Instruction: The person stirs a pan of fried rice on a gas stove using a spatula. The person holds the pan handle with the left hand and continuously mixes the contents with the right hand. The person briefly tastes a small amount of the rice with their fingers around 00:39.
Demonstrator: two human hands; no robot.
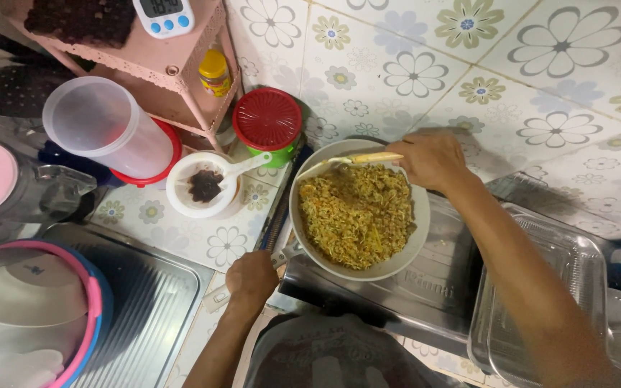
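Basins (73, 316) sit stacked in the steel sink (159, 287) at our far left, with a clear plastic jug (106, 126) and a small white tub (203, 187) of dark paste and a white spoon on the tiled counter beside them. Moving right, our left hand (251, 276) is closed round the handle of the pan (303, 223), steadying it on the steel stove (425, 287). The pan holds yellowish fried noodles (356, 215), filling most of its bowl. Our right hand (433, 159) grips a pale spatula (350, 162) by its handle, blade resting at the pan's far rim, touching the noodles. We judge we are mid-stir. The next stroke calls for a firm hold on the handle while the spatula sweeps under the noodles without pushing them over the rim. A clear tray (540, 294) lies at the right.
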